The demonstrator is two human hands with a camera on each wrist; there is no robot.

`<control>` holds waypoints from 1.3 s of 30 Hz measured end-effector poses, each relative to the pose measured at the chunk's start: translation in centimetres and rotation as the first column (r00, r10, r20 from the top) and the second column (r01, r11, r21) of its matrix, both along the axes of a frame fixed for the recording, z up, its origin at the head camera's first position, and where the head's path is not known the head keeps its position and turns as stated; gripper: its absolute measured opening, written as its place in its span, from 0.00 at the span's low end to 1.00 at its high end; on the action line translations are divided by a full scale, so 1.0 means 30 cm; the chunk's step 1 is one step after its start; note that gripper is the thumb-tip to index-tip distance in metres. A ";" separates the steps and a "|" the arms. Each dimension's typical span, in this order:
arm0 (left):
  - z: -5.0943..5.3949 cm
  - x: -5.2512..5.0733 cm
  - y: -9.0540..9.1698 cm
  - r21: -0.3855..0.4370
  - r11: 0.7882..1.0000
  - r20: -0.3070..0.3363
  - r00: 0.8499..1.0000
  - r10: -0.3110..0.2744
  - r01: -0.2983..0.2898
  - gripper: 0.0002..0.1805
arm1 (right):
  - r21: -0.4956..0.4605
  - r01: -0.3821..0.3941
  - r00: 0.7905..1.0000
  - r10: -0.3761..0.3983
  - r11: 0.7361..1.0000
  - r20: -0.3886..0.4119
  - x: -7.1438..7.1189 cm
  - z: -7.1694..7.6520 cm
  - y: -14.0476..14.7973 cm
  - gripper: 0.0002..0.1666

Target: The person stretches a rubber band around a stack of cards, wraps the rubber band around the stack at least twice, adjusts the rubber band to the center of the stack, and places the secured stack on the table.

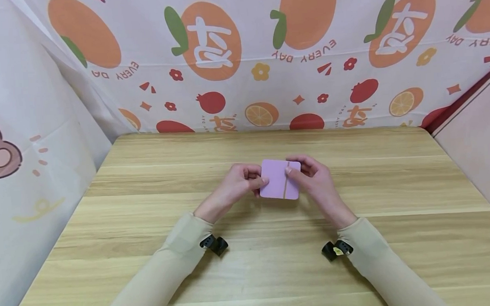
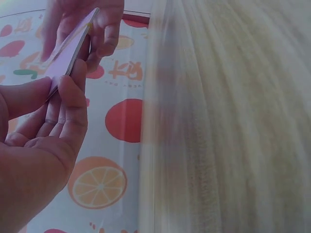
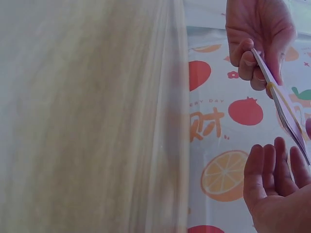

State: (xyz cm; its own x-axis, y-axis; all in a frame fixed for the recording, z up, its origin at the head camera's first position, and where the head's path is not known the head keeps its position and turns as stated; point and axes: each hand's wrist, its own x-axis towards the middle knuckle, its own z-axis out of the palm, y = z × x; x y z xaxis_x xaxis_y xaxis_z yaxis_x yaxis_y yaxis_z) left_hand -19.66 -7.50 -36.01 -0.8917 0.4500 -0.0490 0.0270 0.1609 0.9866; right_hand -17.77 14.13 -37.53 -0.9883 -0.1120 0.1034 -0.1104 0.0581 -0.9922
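Observation:
A thin, square lilac pad [image 1: 273, 177] with rounded corners is held up over the table between both hands. Across its face, right of the middle, runs a tan elastic band [image 1: 286, 188]. My left hand [image 1: 239, 180] pinches the pad's left edge, thumb in front and fingers behind. On the other side, my right hand [image 1: 318, 182] has its thumb on the front by the band, its fingers behind the pad and partly hidden. Seen edge-on in the right wrist view, the pad [image 3: 283, 109] shows several thin layers.
Below the hands lies a wood-grain table [image 1: 251, 273]. A white curtain printed with fruit [image 1: 262, 92] hangs along its far edge, and another pale curtain [image 1: 30, 182] hangs at the left. Small dark cameras [image 1: 218, 245] sit on both sleeved wrists.

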 end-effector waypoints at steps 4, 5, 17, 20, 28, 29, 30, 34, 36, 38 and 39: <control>-0.003 0.000 0.001 0.000 1.000 0.010 1.000 -0.010 0.010 0.05 | -0.006 0.036 0.999 -0.036 0.999 -0.031 -0.005 -0.003 0.003 0.19; -0.003 0.000 0.001 0.001 1.000 0.013 1.000 -0.012 0.012 0.05 | -0.007 0.043 0.998 -0.043 0.999 -0.039 -0.007 -0.005 0.004 0.19; -0.012 0.000 -0.006 -0.005 0.997 0.035 0.997 -0.074 0.074 0.04 | 0.014 0.041 0.996 -0.040 0.999 -0.079 -0.013 -0.008 0.015 0.15; -0.015 -0.001 -0.008 -0.015 0.996 0.034 0.996 -0.088 0.089 0.03 | 0.010 0.033 0.997 -0.033 0.999 -0.065 -0.013 -0.009 0.017 0.16; -0.016 0.008 0.004 -0.074 0.987 -0.025 0.990 -0.142 0.140 0.04 | 0.028 0.029 0.999 -0.028 0.999 -0.027 -0.013 -0.012 0.010 0.16; -0.016 0.007 0.007 -0.079 0.987 -0.032 0.989 -0.145 0.142 0.04 | 0.029 0.027 0.999 -0.026 0.999 -0.021 -0.013 -0.012 0.008 0.16; -0.016 0.008 0.009 -0.078 0.987 -0.030 0.989 -0.144 0.141 0.04 | 0.020 0.025 1.000 -0.025 0.999 -0.018 -0.014 -0.010 0.007 0.16; -0.019 0.002 0.010 -0.059 0.991 -0.008 0.992 -0.123 0.122 0.04 | 0.031 0.031 1.000 -0.031 0.999 -0.008 -0.016 -0.006 0.010 0.18; -0.018 0.000 0.008 -0.039 0.994 0.010 0.995 -0.104 0.104 0.04 | 0.034 0.032 0.999 -0.032 0.999 -0.003 -0.017 -0.005 0.010 0.18; -0.016 -0.003 0.007 -0.017 0.997 0.033 0.996 -0.077 0.078 0.04 | 0.037 0.039 0.999 -0.039 0.999 0.005 -0.017 -0.004 0.010 0.19; -0.014 -0.005 0.005 -0.002 0.998 0.039 0.997 -0.066 0.066 0.04 | 0.040 0.043 0.999 -0.043 0.998 0.009 -0.017 -0.004 0.010 0.20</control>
State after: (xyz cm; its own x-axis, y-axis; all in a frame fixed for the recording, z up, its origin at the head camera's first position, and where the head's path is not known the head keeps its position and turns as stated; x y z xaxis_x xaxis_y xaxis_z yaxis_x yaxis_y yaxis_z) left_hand -19.80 -7.36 -36.45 -0.8575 0.5073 -0.0852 -0.0012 0.1636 0.9865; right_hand -18.28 14.43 -37.64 -0.9932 -0.0734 0.0901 -0.0973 0.1021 -0.9900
